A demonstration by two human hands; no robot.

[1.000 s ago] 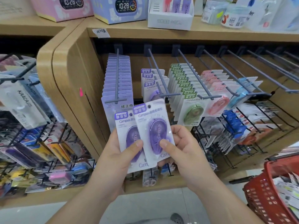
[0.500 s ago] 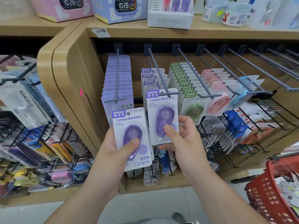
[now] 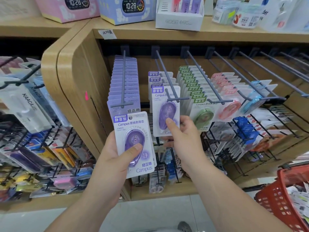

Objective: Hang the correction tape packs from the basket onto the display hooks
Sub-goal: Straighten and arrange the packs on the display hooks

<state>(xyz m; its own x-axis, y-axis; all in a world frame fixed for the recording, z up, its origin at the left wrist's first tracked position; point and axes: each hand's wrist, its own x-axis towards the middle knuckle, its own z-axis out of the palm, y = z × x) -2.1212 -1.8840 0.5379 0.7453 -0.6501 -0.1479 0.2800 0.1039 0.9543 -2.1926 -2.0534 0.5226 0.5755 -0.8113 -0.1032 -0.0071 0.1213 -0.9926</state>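
Observation:
My left hand (image 3: pixel 115 158) grips a purple Campus correction tape pack (image 3: pixel 133 139) upright in front of the shelf, thumb on its blister. My right hand (image 3: pixel 182 136) pinches a second purple pack (image 3: pixel 164 111) by its lower part, its top at the tip of the second display hook (image 3: pixel 167 81), where a few matching purple packs (image 3: pixel 158 77) hang behind it. Whether the hook passes through the pack's hole is unclear. The red basket (image 3: pixel 274 200) with more packs sits at the lower right.
Neighbouring hooks carry lilac packs (image 3: pixel 125 81), green packs (image 3: pixel 194 87), pink packs (image 3: pixel 229 91) and a blue pack (image 3: pixel 255 96); hooks farther right are bare. Wire racks of stationery (image 3: pixel 33 148) fill the left and lower shelves. Clock boxes (image 3: pixel 128 9) stand on the top shelf.
My right hand lifted its purple pack up and right, from beside the left pack to the tip of the second hook. My left hand stayed nearly still with its pack.

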